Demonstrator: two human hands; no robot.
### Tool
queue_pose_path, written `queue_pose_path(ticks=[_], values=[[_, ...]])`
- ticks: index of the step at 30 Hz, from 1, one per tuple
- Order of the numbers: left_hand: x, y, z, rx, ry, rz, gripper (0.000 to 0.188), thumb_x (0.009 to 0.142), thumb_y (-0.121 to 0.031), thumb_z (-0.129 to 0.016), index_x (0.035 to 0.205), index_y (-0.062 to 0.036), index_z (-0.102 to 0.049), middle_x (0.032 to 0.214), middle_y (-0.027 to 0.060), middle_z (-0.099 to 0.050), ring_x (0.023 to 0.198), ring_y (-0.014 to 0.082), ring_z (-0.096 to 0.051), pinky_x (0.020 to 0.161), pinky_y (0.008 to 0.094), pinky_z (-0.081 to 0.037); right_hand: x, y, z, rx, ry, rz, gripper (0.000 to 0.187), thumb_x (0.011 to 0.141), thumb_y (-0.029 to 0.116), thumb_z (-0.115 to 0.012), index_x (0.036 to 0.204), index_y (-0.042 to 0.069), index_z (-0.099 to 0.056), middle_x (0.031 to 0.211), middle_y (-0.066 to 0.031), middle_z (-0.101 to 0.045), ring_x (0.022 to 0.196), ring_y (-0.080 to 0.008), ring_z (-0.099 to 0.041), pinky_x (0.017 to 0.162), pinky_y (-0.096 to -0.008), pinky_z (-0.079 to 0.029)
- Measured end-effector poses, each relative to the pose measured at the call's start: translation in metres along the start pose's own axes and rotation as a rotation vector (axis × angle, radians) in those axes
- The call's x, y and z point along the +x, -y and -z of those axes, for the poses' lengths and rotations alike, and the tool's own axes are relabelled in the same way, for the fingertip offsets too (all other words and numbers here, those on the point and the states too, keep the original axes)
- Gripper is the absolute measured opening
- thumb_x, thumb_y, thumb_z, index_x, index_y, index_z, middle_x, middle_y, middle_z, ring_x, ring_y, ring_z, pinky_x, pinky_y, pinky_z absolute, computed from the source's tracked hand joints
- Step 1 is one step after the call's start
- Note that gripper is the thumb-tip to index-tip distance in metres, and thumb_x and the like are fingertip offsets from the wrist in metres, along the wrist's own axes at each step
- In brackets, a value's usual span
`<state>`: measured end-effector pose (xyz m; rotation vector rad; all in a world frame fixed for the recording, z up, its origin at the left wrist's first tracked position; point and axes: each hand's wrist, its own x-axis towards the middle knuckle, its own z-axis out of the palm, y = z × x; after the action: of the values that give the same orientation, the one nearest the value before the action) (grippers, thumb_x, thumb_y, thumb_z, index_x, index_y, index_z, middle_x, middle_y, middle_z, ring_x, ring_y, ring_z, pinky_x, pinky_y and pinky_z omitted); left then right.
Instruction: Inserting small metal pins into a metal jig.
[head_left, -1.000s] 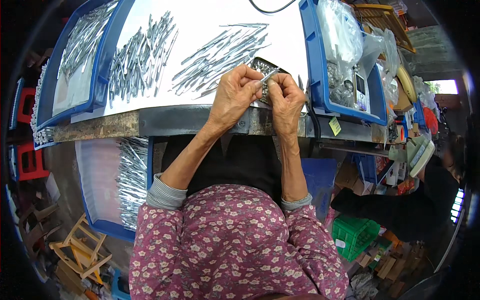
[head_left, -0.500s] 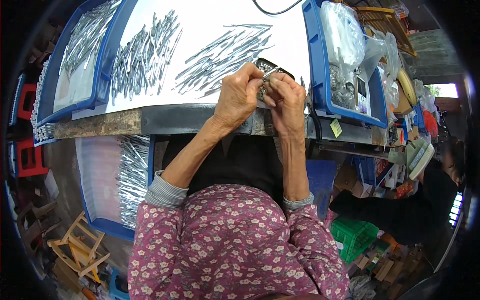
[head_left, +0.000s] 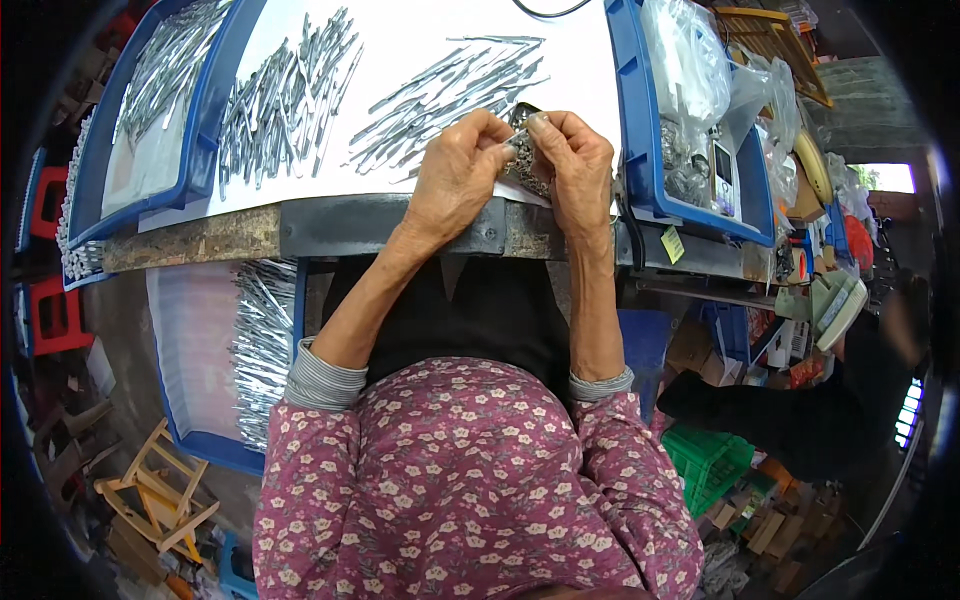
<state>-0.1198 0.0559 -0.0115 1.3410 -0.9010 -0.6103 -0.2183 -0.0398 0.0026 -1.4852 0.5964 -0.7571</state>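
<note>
Above the near edge of the white-topped table, my left hand (head_left: 455,180) is closed, thumb and forefinger pinched together. A small greyish bit shows at its fingertips, too small to name. Close beside it, my right hand (head_left: 578,165) is also pinched, its thumb pointing toward the left fingertips; what it grips is hidden. Between and behind the hands sits a small dark tray (head_left: 527,172) of tiny metal parts, partly covered by my fingers. Just left of them lies a loose spread of slim silver metal strips (head_left: 440,100). A second pile of strips (head_left: 285,110) is farther left.
Blue bins flank the work: a left bin (head_left: 195,165) holding more strips, a right bin (head_left: 640,150) with plastic bags. Below the table edge, another blue tray (head_left: 215,450) holds strips. At right are a person in dark clothes (head_left: 800,430) and a green crate (head_left: 705,465).
My hands have moved slightly apart, and more of the small parts in the dark tray shows between them. The silver piece seen between my fingers earlier is no longer clearly visible.
</note>
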Motion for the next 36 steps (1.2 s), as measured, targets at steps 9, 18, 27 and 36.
queue_pose_path(ticks=[9,18,27,36], values=[[-0.005,-0.005,0.008,0.107,-0.037,0.039,0.012,0.081,-0.001,-0.046,0.088,0.0015,-0.055,0.054,0.0044,-0.055,0.049,0.0091,-0.052,0.044,0.0248,-0.039,0.003,-0.026,0.012,-0.588,-0.044,0.181,0.012,0.080,0.007,-0.056,0.083,-0.004,-0.059,0.063,-0.0012,-0.055,0.054,-0.0064,-0.047,0.048,-0.0220,-0.038],[-0.009,-0.006,0.012,0.092,-0.075,0.049,0.014,0.081,-0.002,-0.047,0.090,0.0017,-0.056,0.054,0.0048,-0.056,0.051,0.0087,-0.055,0.047,0.0243,-0.042,0.004,-0.031,0.000,-0.948,-0.006,0.494,0.010,0.070,0.002,-0.059,0.079,0.001,-0.057,0.075,-0.0143,-0.055,0.068,-0.0320,-0.056,0.061,-0.0400,-0.044],[-0.010,-0.005,0.011,0.050,-0.087,0.048,0.011,0.081,-0.002,-0.048,0.087,0.0013,-0.055,0.054,0.0028,-0.055,0.049,0.0061,-0.051,0.045,0.0216,-0.039,0.004,-0.033,-0.001,-1.043,0.029,0.550,0.009,0.072,0.002,-0.057,0.078,0.000,-0.051,0.072,-0.0158,-0.053,0.065,-0.0319,-0.055,0.058,-0.0401,-0.043],[-0.008,0.001,0.002,-0.166,-0.104,0.132,0.012,0.079,-0.003,-0.050,0.088,0.0007,-0.056,0.054,0.0007,-0.055,0.046,0.0034,-0.045,0.044,0.0196,-0.036,-0.001,-0.024,-0.004,-0.969,-0.027,0.495,0.008,0.074,0.002,-0.056,0.076,0.000,-0.049,0.073,-0.0159,-0.052,0.068,-0.0323,-0.053,0.060,-0.0408,-0.041]])
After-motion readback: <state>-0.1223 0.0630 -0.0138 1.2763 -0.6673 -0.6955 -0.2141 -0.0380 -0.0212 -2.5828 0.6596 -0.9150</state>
